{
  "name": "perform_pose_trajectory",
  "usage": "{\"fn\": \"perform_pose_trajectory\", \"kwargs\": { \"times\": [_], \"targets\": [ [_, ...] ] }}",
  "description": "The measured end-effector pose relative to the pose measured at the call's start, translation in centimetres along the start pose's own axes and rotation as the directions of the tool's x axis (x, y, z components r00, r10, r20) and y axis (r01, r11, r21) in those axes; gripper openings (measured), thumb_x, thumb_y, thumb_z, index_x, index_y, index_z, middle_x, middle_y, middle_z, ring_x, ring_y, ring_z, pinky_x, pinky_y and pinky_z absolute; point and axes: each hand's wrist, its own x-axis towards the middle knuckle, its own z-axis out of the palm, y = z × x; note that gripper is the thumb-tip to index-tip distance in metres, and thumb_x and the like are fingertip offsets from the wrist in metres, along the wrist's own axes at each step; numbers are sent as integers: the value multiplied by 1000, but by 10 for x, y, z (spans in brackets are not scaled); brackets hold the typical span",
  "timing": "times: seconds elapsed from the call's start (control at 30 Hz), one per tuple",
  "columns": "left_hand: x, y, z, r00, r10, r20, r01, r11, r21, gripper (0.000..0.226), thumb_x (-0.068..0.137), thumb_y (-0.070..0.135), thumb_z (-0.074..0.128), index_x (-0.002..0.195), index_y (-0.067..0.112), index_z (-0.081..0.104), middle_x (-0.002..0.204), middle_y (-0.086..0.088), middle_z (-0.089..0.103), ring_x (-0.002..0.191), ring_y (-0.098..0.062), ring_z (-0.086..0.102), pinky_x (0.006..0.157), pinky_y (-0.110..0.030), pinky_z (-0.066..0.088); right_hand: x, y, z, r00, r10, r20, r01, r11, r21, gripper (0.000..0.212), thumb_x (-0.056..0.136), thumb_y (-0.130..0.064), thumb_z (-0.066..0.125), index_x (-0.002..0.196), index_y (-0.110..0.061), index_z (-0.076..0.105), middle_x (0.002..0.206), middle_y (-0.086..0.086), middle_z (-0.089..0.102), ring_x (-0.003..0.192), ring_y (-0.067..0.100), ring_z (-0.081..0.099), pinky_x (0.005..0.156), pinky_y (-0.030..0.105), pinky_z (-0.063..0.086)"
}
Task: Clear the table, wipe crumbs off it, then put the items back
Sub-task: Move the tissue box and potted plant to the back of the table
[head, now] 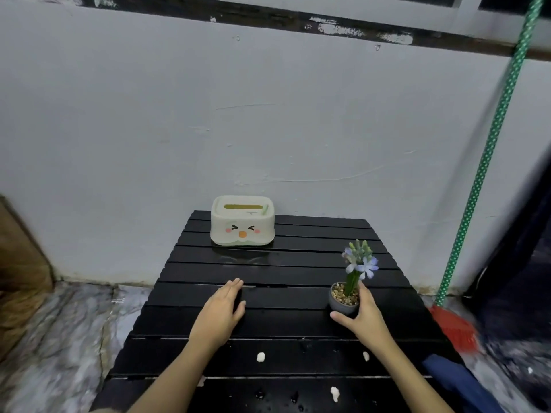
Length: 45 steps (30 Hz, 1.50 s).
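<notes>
A black slatted table (298,263) stands against a grey wall. At its far edge sits a cream tissue box (242,222) with a cartoon face. A small grey pot of pebbles with a blue flower plant (343,302) stands on the right side; my right hand (365,315) wraps around it, thumb in front, fingers behind. Left of it, my left hand (222,312) hovers palm down over the middle slats, fingers together, holding nothing. Several white crumbs (261,357) and dark specks lie on the near slats.
A green dotted broom handle (489,150) leans on the wall at right, its red bristles (456,329) on the floor. Blue cloth (459,380) hangs at the table's near right corner. A brown object (21,263) stands at left on the marbled floor.
</notes>
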Motion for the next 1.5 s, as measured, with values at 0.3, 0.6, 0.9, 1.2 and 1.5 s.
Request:
{"fn": "perform_pose_trajectory", "kwargs": {
  "times": [0.3, 0.6, 0.9, 1.2, 1.5],
  "targets": [
    [3, -3, 1, 1000, 10, 5, -10, 1000, 17, 52, 94, 33, 39, 142, 20, 24, 153, 3, 28, 142, -10, 21, 116, -27, 20, 44, -27, 25, 994, -99, -39, 98, 995, -30, 56, 69, -15, 76, 116, -6, 47, 109, 7, 51, 105, 23, 51, 82, 26, 37],
    [4, -4, 4, 999, 29, -15, -29, 999, 17, 52, 93, 31, 42, 141, 17, 27, 151, 0, 31, 141, -12, 23, 115, -25, 19, 134, -57, 53, 993, -100, -59, 98, 995, -33, 55, 71, -17, 75, 115, -1, 46, 119, 21, 51, 108, 32, 51, 80, 26, 34],
    [4, -8, 5, 999, 33, -42, -32, 999, 24, 53, 93, 33, 42, 141, 20, 25, 151, 2, 31, 140, -9, 23, 114, -22, 18, 192, -56, 95, 994, -88, -63, 89, 996, 14, 62, 73, -16, 73, 124, 0, 40, 126, 21, 44, 116, 34, 48, 96, 37, 40],
    [6, -4, 1, 1000, 16, -23, -16, 1000, 10, 52, 93, 30, 44, 140, 18, 28, 150, -1, 34, 140, -12, 25, 114, -24, 20, 155, -46, 72, 987, -144, -76, 153, 978, 138, 78, 78, -25, 69, 140, -10, 23, 147, 12, 26, 134, 24, 31, 106, 29, 25],
    [-7, 21, -17, 1000, -21, -7, 20, 999, -33, 47, 94, 26, 43, 138, 15, 34, 150, -3, 35, 142, -15, 20, 116, -33, 22, 27, 7, -46, 971, -224, -81, 210, 966, -151, 53, 86, -28, 59, 132, -11, 38, 144, 12, 33, 133, 24, 33, 102, 29, 24]
  ]
}}
